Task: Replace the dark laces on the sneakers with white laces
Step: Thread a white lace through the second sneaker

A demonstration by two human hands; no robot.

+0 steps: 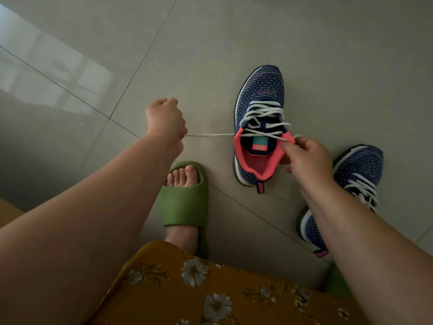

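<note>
A navy knit sneaker (262,90) with a coral collar stands on the floor, toe pointing away, threaded with a white lace (264,113). My left hand (164,120) grips one end of that lace, which runs taut from the sneaker's left top eyelet out to my fist. My right hand (307,158) pinches the other lace end at the right edge of the coral collar. A second matching sneaker (358,167), also with white laces, lies to the right, partly hidden behind my right forearm. No dark laces are in view.
My foot in a green slide sandal (185,198) stands just left of the near sneaker. A yellow flowered garment (210,289) covers my lap at the bottom. The floor is glossy grey tile (328,43) with dark grout lines.
</note>
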